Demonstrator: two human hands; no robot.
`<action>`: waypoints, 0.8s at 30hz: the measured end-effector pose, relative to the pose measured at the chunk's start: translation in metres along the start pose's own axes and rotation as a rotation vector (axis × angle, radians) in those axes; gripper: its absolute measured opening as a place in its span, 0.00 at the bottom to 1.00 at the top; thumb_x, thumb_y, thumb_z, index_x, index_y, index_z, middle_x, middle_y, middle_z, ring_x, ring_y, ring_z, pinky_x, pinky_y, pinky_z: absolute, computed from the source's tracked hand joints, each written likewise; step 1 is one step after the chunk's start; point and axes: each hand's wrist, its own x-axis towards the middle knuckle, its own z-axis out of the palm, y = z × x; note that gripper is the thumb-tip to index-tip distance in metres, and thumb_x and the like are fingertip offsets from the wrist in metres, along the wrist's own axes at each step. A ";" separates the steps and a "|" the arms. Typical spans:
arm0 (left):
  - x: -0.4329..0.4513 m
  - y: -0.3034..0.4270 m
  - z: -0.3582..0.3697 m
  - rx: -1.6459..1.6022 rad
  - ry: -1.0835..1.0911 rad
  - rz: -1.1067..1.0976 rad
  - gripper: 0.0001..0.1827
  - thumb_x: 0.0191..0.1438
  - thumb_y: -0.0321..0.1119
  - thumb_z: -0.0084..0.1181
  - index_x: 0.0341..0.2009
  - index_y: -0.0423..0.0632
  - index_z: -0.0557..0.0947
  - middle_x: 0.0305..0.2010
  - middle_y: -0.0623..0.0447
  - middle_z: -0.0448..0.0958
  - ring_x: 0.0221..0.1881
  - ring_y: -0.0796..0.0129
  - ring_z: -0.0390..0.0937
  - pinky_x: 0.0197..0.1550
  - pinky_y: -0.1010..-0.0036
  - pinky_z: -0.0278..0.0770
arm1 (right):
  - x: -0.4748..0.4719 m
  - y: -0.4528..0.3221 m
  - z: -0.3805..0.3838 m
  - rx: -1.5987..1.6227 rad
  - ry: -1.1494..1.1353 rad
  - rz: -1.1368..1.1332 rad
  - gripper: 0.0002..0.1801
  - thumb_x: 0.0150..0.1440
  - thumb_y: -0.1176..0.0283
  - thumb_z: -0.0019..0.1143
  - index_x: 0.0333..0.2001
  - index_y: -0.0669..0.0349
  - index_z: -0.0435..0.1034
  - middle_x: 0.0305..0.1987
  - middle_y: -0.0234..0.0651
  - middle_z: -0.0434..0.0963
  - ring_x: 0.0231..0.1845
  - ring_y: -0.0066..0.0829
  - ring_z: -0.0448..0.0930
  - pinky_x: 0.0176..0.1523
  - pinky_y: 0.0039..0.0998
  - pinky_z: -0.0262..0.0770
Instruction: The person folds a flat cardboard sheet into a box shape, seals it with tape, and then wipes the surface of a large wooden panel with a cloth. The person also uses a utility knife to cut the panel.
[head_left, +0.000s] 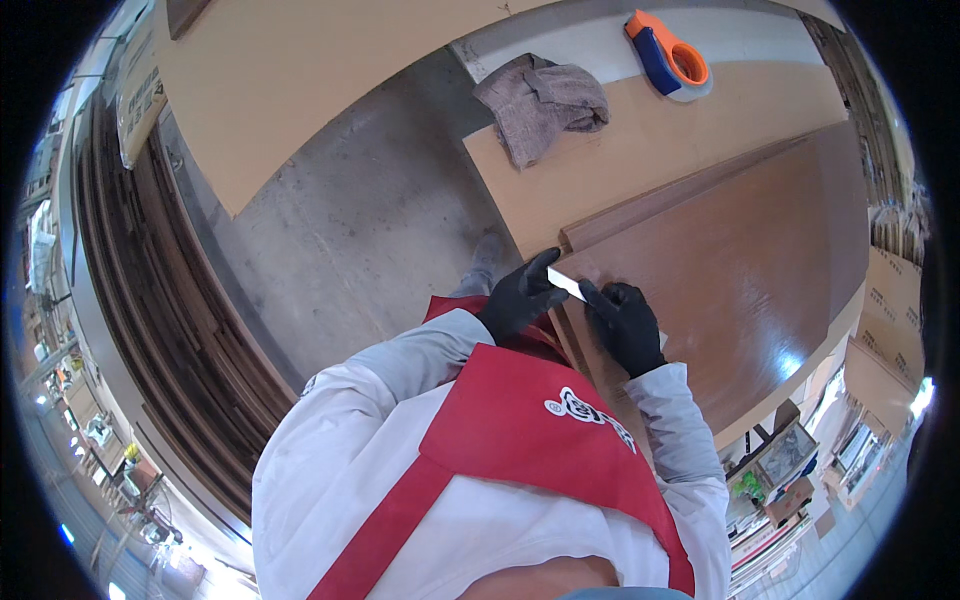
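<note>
A short white strip (566, 283) lies along the near left corner of a brown wood-look panel (720, 247). My left hand (521, 296), in a black glove, holds the strip's left end at the panel edge, its thumb reaching up beside the corner. The other end is pinched by the fingers of my right hand (624, 322), also gloved in black, which rests over the panel's near edge. Part of a small pale piece shows beside my right wrist. Another brown panel (637, 221) sticks out from beneath the top one along its far side.
Cardboard (720, 105) lies under the panels. On it sit a folded grey-brown cloth (547, 105) and an orange and blue tape dispenser (671, 60). A large cardboard sheet (300, 75) is at upper left. Long dark boards (165, 300) are stacked left, across the concrete floor (360, 210).
</note>
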 end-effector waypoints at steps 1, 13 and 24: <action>0.001 0.001 -0.001 0.005 0.017 -0.017 0.37 0.52 0.32 0.61 0.65 0.49 0.60 0.38 0.56 0.72 0.38 0.75 0.71 0.40 0.77 0.72 | 0.001 0.000 -0.001 0.015 -0.021 0.002 0.21 0.51 0.75 0.54 0.51 0.47 0.71 0.25 0.39 0.71 0.26 0.40 0.72 0.29 0.38 0.68; 0.007 0.008 -0.004 0.342 0.097 -0.010 0.33 0.50 0.40 0.62 0.59 0.44 0.68 0.42 0.46 0.78 0.41 0.67 0.76 0.44 0.73 0.72 | 0.003 0.003 0.002 0.003 -0.214 0.292 0.17 0.58 0.65 0.47 0.50 0.55 0.70 0.35 0.46 0.75 0.36 0.47 0.77 0.35 0.41 0.74; 0.047 0.064 0.022 1.179 0.365 0.494 0.42 0.35 0.49 0.70 0.55 0.46 0.72 0.54 0.41 0.71 0.53 0.50 0.71 0.53 0.59 0.68 | 0.005 0.023 -0.022 0.110 -0.274 0.663 0.21 0.62 0.54 0.41 0.50 0.53 0.70 0.45 0.48 0.75 0.43 0.50 0.77 0.45 0.42 0.73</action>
